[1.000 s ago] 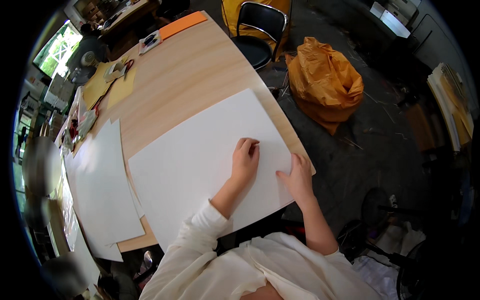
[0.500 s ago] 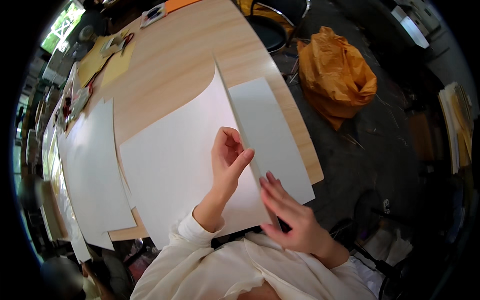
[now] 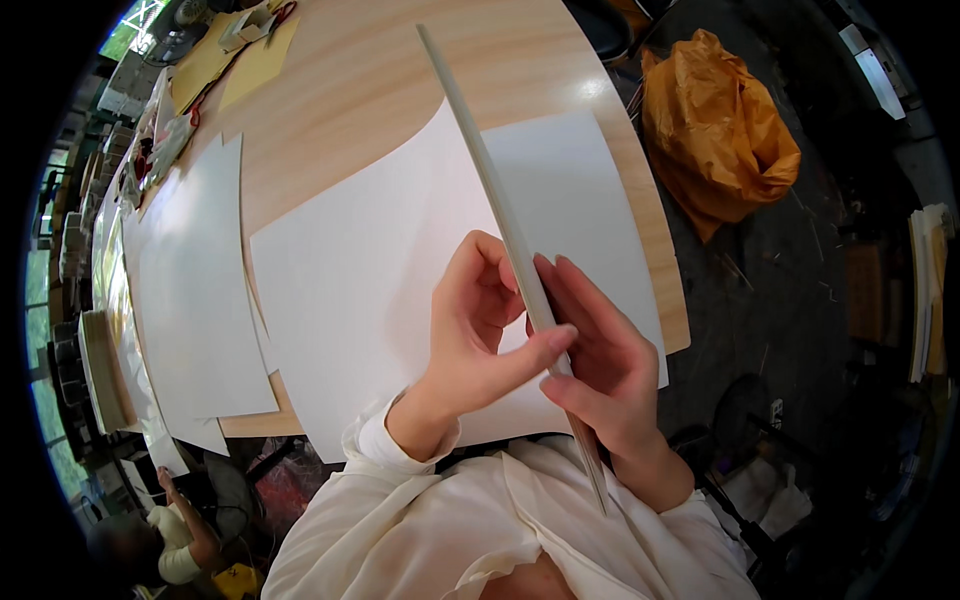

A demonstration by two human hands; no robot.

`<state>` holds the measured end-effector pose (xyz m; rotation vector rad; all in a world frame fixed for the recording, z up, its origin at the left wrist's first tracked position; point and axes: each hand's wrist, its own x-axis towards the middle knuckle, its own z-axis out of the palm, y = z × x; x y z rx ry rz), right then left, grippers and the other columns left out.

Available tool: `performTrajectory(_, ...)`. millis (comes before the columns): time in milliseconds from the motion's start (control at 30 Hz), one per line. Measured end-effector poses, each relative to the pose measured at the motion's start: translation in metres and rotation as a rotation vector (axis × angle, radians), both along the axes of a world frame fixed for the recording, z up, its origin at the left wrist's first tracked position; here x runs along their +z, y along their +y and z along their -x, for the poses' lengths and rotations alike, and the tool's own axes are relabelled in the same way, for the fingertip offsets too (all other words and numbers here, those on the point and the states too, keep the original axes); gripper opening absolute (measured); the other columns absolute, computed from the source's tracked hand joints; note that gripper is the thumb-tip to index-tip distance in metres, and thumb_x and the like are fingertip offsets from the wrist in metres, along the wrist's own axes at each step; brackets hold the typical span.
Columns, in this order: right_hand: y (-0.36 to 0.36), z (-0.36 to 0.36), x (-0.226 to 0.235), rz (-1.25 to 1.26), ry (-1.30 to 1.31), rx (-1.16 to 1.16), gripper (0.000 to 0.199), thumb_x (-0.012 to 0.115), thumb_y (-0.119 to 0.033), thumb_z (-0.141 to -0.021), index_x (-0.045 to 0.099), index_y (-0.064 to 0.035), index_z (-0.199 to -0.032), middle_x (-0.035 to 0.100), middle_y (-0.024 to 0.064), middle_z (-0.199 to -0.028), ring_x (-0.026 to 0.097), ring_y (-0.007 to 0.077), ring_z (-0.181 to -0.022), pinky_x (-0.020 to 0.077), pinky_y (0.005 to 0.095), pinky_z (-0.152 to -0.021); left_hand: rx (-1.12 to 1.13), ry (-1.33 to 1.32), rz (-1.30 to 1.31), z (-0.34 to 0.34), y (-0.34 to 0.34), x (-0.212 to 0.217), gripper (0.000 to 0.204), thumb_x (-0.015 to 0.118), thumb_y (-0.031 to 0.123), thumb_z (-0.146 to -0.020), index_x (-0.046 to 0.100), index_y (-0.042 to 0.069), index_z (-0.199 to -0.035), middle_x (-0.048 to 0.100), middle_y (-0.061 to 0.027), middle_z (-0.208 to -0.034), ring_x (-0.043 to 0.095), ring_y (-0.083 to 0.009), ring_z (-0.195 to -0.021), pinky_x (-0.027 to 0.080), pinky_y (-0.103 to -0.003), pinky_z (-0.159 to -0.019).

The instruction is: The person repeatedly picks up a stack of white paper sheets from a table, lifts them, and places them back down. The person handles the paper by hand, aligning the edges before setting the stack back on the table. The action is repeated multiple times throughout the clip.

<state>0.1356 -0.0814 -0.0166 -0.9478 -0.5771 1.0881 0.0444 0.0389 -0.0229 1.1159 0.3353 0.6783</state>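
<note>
Pinching white sheet [image 3: 500,200] edge-on | left fingers [image 3: 520,355], right fingers [image 3: 570,300] clamped on it

We have both forearms in cream sleeves rising from the lower edge, wrists close together; our left hand [image 3: 475,330] curls its fingers with the thumb stretched rightward, meeting our right hand [image 3: 600,365], whose fingers extend upward, pinched

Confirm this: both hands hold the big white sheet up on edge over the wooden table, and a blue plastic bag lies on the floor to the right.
Not quite: the plastic bag is orange, not blue, as the head view shows. Both the left hand and right hand do hold the white sheet on edge over the wooden table.
</note>
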Motion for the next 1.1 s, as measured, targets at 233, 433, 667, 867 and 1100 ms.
performTrajectory(233,-0.004,0.004,0.01,-0.013,0.06,0.045,0.087,0.071,0.008,-0.076,0.02,0.0085,-0.147,0.031,0.0231,-0.151,0.033,0.0283,-0.139,0.0326,0.037,-0.111,0.013,-0.046,0.013,0.008,-0.003,0.011,0.05,0.079,-0.002,-0.069,0.038,0.007,-0.095,0.052,-0.0021,-0.085,0.051,-0.0086,-0.07,0.044,-0.023,-0.062)
performTrajectory(433,-0.005,0.005,0.01,-0.042,0.08,0.061,0.09,0.072,0.008,-0.075,0.019,0.0081,-0.147,0.028,0.0234,-0.152,0.031,0.029,-0.14,0.0324,0.0373,-0.111,0.021,-0.037,0.025,0.011,-0.005,0.014,0.051,0.08,-0.002,-0.068,0.038,0.007,-0.096,0.053,-0.0026,-0.086,0.052,-0.0089,-0.071,0.044,-0.023,-0.062)
performTrajectory(667,-0.006,0.006,0.006,-0.083,0.096,0.055,0.09,0.072,0.008,-0.075,0.019,0.0086,-0.147,0.028,0.0241,-0.152,0.031,0.0292,-0.141,0.0313,0.0377,-0.112,0.036,-0.05,0.038,0.01,-0.006,0.012,0.056,0.085,0.002,-0.066,0.038,0.007,-0.095,0.054,-0.003,-0.085,0.052,-0.0087,-0.068,0.043,-0.022,-0.06)
performTrajectory(867,-0.005,0.006,0.007,-0.097,0.093,0.056,0.089,0.072,0.007,-0.075,0.018,0.0093,-0.147,0.028,0.0251,-0.151,0.03,0.0296,-0.141,0.03,0.0379,-0.113,0.05,-0.035,0.045,0.01,-0.006,0.011,0.06,0.088,0.006,-0.063,0.038,0.008,-0.094,0.055,-0.0026,-0.082,0.052,-0.0084,-0.067,0.043,-0.021,-0.058)
performTrajectory(1100,-0.005,0.008,0.008,-0.096,0.098,0.055,0.089,0.072,0.007,-0.076,0.019,0.0098,-0.146,0.028,0.0255,-0.151,0.03,0.0302,-0.141,0.0296,0.0384,-0.113,0.055,-0.039,0.041,0.012,-0.006,0.011,0.059,0.088,0.006,-0.063,0.038,0.008,-0.093,0.055,-0.0025,-0.082,0.052,-0.0084,-0.067,0.042,-0.021,-0.058)
